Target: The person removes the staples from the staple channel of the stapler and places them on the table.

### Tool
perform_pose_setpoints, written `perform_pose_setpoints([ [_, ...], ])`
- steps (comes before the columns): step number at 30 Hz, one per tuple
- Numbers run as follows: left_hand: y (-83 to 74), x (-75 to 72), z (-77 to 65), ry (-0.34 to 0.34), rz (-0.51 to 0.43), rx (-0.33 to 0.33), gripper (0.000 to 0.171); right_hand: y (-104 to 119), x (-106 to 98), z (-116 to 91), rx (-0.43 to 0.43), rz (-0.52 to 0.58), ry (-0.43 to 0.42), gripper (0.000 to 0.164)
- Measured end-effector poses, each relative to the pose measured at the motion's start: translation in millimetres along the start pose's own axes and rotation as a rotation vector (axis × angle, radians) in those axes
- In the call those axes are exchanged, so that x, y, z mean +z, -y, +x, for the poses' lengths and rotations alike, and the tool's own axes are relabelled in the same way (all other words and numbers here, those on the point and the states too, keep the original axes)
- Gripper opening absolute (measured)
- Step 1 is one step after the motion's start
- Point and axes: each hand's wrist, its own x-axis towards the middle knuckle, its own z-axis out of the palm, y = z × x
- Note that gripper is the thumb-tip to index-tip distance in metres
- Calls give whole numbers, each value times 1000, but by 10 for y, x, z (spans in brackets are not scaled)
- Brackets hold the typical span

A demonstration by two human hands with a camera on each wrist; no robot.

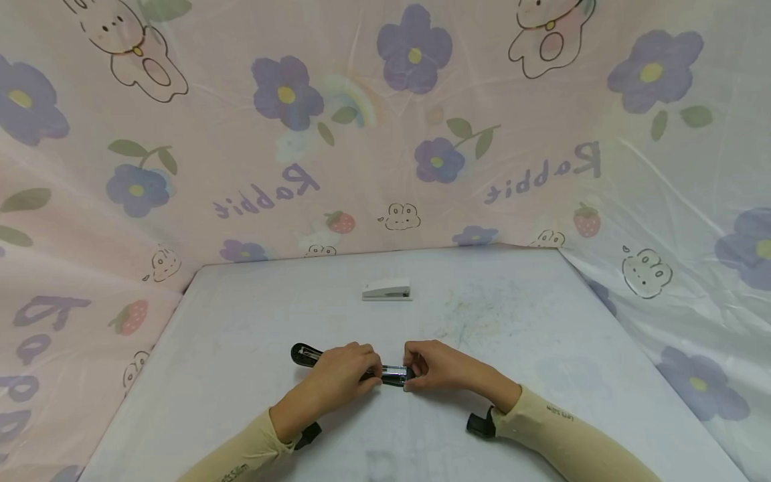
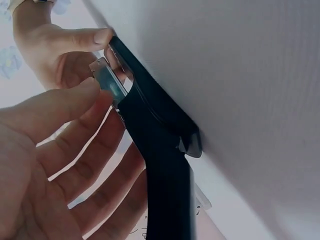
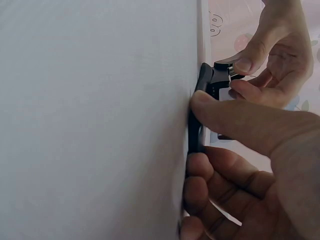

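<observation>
A black stapler (image 1: 305,355) lies spread open across the front middle of the table, its top arm swung back to the left. My left hand (image 1: 340,375) is over its middle; in the left wrist view thumb and fingertips pinch at the silver metal staple channel (image 2: 111,84). With thumb and fingers, my right hand (image 1: 442,367) holds the far right end of the black base (image 3: 195,132), low against the tabletop. Part of the stapler's middle is hidden under the left hand in the head view.
Behind the hands stands a white stapler (image 1: 387,290). The white table (image 1: 241,301) is enclosed by a printed cloth (image 1: 361,154) at the back and sides. Black wrist mounts (image 1: 480,424) hang below both sleeves, close over the tabletop.
</observation>
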Motion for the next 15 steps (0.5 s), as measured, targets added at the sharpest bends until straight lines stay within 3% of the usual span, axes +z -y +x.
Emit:
perform_pose_setpoints([
  [7,-5,11,15,-23,-43,-60,17,-8,4,3,-13,2,2,31],
  [15,-12,67,37,-35,16,-70,13,-24,11,2,-10,1,-1,31],
])
